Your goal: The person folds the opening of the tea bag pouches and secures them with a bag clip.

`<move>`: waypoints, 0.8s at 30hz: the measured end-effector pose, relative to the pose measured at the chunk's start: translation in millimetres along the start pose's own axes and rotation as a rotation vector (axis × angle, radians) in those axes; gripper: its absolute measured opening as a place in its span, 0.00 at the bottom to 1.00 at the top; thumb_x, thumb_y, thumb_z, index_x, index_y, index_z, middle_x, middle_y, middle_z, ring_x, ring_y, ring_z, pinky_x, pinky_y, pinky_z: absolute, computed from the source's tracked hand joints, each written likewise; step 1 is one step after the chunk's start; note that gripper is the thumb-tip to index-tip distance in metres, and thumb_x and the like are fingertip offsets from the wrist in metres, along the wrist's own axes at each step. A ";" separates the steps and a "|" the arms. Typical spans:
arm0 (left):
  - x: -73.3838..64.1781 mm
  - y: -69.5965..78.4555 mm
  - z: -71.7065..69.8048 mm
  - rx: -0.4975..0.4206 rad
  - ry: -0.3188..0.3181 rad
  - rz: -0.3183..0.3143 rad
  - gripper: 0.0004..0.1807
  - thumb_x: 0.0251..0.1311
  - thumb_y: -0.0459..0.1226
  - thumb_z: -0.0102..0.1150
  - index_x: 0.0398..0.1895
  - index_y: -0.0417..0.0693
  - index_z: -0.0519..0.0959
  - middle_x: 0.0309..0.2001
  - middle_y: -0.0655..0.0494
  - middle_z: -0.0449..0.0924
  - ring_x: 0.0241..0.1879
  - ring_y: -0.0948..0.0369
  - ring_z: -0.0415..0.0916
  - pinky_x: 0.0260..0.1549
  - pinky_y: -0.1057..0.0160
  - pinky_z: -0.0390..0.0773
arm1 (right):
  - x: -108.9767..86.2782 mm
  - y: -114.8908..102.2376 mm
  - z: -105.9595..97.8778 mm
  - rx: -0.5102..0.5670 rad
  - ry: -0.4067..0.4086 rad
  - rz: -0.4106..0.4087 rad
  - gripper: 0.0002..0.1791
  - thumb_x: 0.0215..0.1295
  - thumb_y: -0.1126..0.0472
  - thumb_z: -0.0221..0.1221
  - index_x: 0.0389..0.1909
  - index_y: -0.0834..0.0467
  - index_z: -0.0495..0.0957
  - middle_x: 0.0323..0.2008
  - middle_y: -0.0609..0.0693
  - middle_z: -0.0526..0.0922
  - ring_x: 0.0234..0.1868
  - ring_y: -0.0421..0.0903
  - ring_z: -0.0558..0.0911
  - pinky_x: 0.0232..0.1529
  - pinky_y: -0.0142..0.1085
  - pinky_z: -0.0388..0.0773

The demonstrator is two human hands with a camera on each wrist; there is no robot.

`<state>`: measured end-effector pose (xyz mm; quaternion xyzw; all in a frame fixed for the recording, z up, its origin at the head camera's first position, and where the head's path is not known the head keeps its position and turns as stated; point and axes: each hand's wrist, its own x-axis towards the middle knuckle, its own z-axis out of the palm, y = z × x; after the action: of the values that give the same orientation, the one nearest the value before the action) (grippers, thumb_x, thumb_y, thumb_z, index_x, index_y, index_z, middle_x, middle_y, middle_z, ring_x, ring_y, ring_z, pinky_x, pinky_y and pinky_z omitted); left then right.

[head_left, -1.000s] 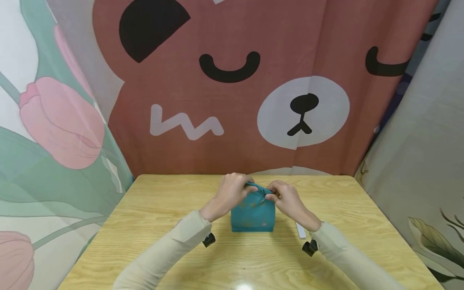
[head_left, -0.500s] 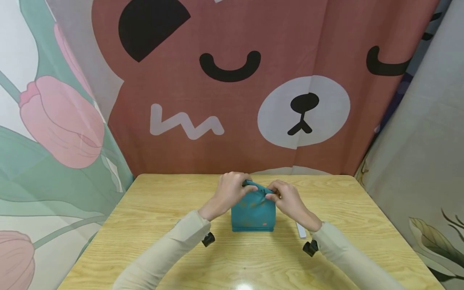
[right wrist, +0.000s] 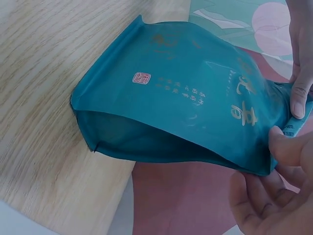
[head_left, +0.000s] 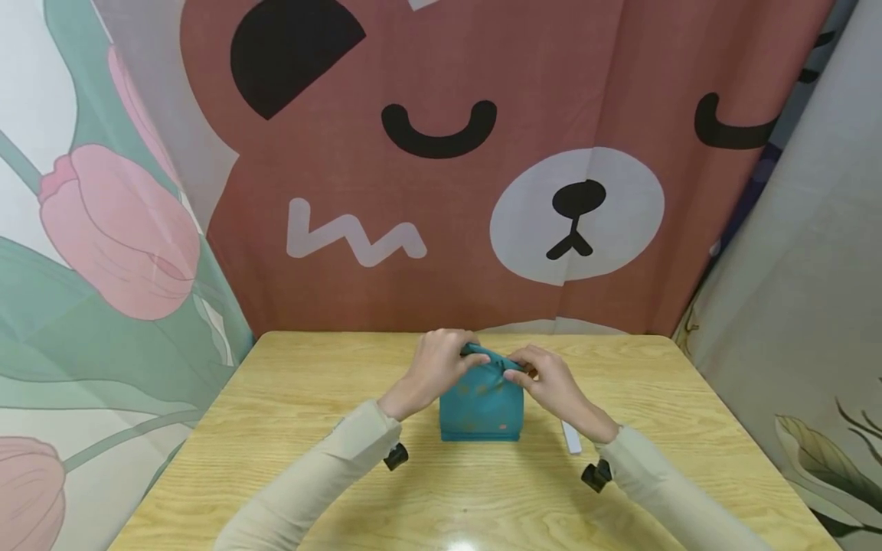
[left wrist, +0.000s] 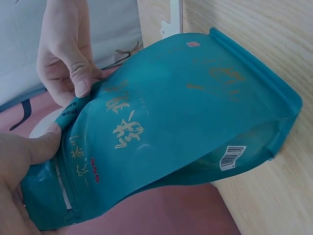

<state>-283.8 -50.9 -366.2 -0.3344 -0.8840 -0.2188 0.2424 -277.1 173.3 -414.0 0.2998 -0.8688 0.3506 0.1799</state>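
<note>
A teal stand-up pouch (head_left: 480, 413) with gold lettering stands on the table, its top bunched and folded over. My left hand (head_left: 436, 369) pinches the left end of that top edge, thumb in front and fingers behind. Close by, my right hand (head_left: 551, 383) pinches the right end in the same way. In the left wrist view the pouch (left wrist: 161, 112) shows a barcode on its side gusset and a pale line across the part near my left thumb (left wrist: 46, 144). The right wrist view shows the right thumb (right wrist: 286, 147) pressed on the folded edge; the pouch's inside is hidden.
A slim white strip (head_left: 571, 438) lies on the wooden table (head_left: 331, 383), right of the pouch and partly under my right forearm. A curtain with a bear print (head_left: 455, 291) hangs behind the table's far edge. Floral curtains (head_left: 117, 229) flank both sides.
My right wrist has shifted slightly to the right and down, while its fingers stay on the pouch's top. My left hand and the pouch are nearly unchanged.
</note>
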 end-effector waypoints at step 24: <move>-0.1 -0.1 1.1 -0.015 -0.001 -0.011 0.09 0.58 0.46 0.70 0.30 0.51 0.85 0.26 0.62 0.81 0.19 0.71 0.69 0.20 0.71 0.68 | -18.3 23.1 -4.1 -0.021 -0.043 -0.003 0.02 0.63 0.65 0.66 0.35 0.57 0.83 0.30 0.42 0.77 0.28 0.37 0.74 0.30 0.34 0.75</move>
<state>-284.2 -50.5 -367.1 -0.3312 -0.8845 -0.2264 0.2381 -277.8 196.8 -432.4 0.3067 -0.8756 0.3348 0.1646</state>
